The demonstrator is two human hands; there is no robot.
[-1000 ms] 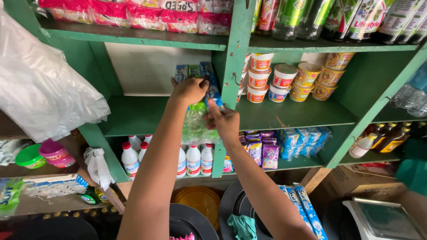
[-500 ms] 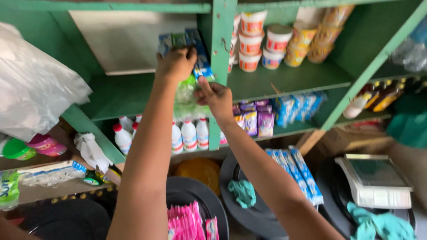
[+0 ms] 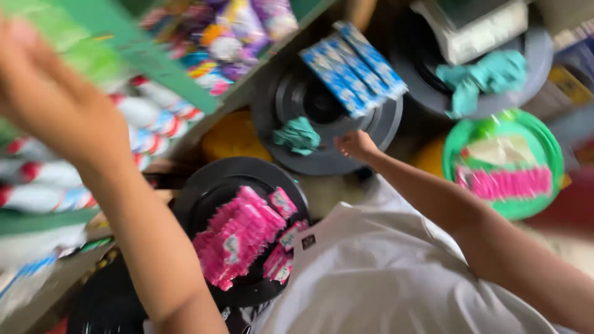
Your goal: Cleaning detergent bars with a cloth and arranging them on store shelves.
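The view is blurred and tilted down. My left hand is raised at the upper left, close to the camera, beside a blurred light-green packet; whether it holds the packet is unclear. My right hand is lowered, fingers curled, at the near rim of a black round lid. That lid carries a teal cloth and a strip of blue packets. Nothing shows in the right hand.
A nearer black lid bears a heap of pink sachets. At the right, a green plate holds more pink sachets. White red-capped bottles stand under a green shelf edge. Another teal cloth lies far right.
The view has swung down from the shelves to the lids below. My right hand dropped from the shelf packet to the black lid; my left hand stays raised.
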